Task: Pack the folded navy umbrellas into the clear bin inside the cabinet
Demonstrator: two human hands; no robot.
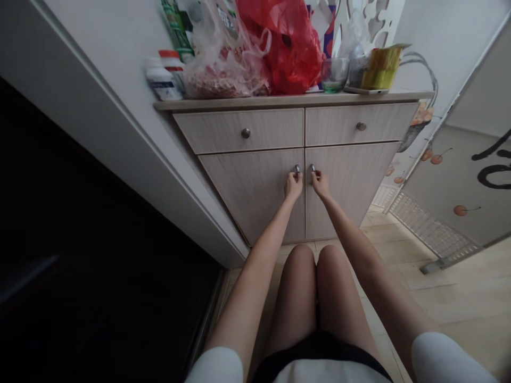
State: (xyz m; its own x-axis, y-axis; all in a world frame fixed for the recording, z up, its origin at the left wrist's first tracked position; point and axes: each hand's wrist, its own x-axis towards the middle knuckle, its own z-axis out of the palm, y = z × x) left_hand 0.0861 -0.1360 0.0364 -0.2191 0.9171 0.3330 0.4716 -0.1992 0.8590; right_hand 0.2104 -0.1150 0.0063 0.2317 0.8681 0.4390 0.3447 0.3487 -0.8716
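A low wooden cabinet [255,197] stands in front of me with two doors below two drawers. My left hand [293,186] is closed around the metal knob [296,169] of the left door. My right hand [320,184] pinches the knob [312,168] of the right door [351,181]. Both doors are closed, meeting at the middle seam. My knees are bent just below the cabinet.
The cabinet top carries a red plastic bag [293,45], a clear bag of goods [223,58], white bottles [162,80], a glass [334,73] and a yellow packet [381,66]. A dark doorway [80,239] opens on the left. A patterned sliding door [467,181] stands right, over a pale wood floor.
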